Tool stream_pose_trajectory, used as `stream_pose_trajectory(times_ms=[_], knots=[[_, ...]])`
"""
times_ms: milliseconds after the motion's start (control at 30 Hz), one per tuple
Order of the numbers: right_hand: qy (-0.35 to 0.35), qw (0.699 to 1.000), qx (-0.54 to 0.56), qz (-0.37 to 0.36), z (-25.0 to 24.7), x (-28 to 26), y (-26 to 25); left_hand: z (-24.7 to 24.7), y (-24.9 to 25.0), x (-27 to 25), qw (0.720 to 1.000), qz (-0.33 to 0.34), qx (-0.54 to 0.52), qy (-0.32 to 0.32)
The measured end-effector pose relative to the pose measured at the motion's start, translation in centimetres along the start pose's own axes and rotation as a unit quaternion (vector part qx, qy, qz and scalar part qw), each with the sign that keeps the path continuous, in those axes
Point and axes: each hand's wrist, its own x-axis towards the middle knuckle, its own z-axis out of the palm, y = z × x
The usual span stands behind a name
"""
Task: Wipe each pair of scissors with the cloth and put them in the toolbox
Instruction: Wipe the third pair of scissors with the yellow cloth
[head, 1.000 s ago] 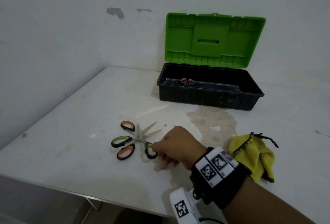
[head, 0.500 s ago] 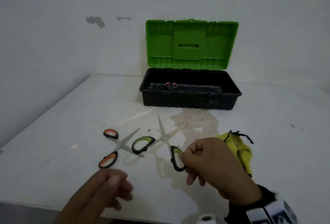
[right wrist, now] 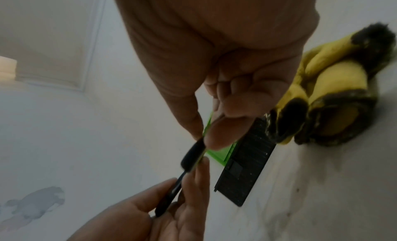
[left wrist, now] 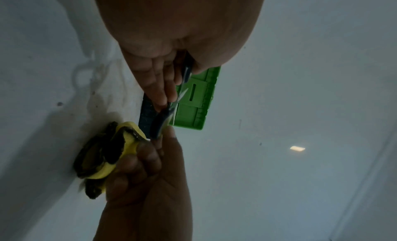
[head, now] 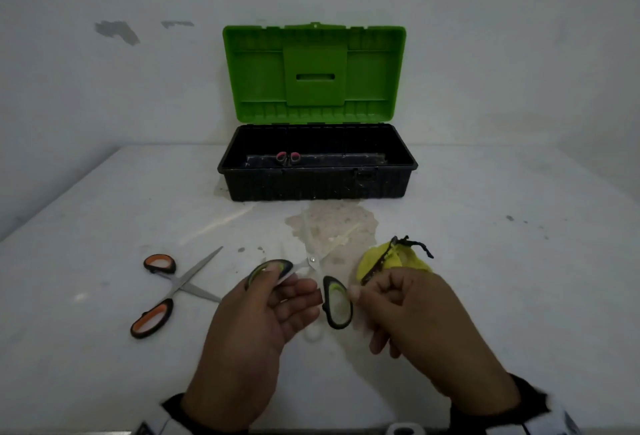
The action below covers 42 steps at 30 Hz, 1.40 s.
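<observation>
In the head view, both hands are hovering low in the frame, lifting the green-handled scissors [head: 313,282] above the white table [head: 519,296]. The left hand [head: 256,323] is cradling 1 loop on loosely straight fingers, thumb lying over it. The right hand [head: 412,316] is pinching the other loop, remaining fingers curled. The orange-handled scissors [head: 166,290] are lying splayed at left, the yellow cloth [head: 391,261] sitting just behind the right hand. The open toolbox [head: 317,178] is standing at centre, pink handles showing inside.

The left wrist view alone is showing the left fingers [left wrist: 154,85] running straight along the handle.

The right wrist view is revealing the right thumb and forefinger [right wrist: 223,134] clamping the loop's rim.
</observation>
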Motion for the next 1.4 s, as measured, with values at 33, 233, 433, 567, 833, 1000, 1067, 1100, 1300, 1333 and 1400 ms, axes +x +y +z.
stream_pose_trajectory(times_ms=[33,233,433,567,833,1000,1067,1100,1300,1333,1400], knots=[[0.026,1.0,-0.005,0.002,-0.7,0.1,0.4,0.0,0.0,0.2,1.0,0.002,-0.013,0.001],[0.101,0.992,-0.079,0.017,-4.3,1.3,3.5,0.0,0.2,0.5,0.999,0.028,-0.03,-0.013],[0.034,0.996,-0.072,0.038,-3.6,3.0,4.7,0.2,-0.7,0.4,0.998,0.025,-0.029,-0.048],[0.038,0.997,-0.065,0.019,-3.6,3.7,4.4,0.0,-0.8,0.1,0.997,0.033,-0.021,-0.066],[0.231,0.955,-0.077,-0.173,-4.2,1.5,2.1,-0.1,0.3,0.0,0.995,0.065,-0.014,-0.07],[0.133,0.964,0.028,-0.231,-4.0,0.3,0.6,0.6,0.7,-0.3,0.993,0.078,-0.004,-0.085],[0.102,0.966,0.003,-0.235,-3.5,0.1,0.0,0.8,0.8,-0.5,0.993,0.077,-0.004,-0.09],[0.097,0.967,-0.01,-0.235,-3.2,0.1,-0.1,0.9,0.8,-0.7,0.993,0.078,-0.004,-0.09],[0.094,0.974,0.033,-0.204,-1.9,0.7,-0.4,0.9,0.8,-1.1,0.99,0.091,0.007,-0.104],[0.095,0.973,0.043,-0.204,-1.7,0.8,-0.6,0.8,0.8,-1.1,0.99,0.091,0.006,-0.108],[0.115,0.966,0.032,-0.23,-1.2,1.1,-1.1,0.8,0.7,-1.2,0.989,0.094,0.008,-0.112]])
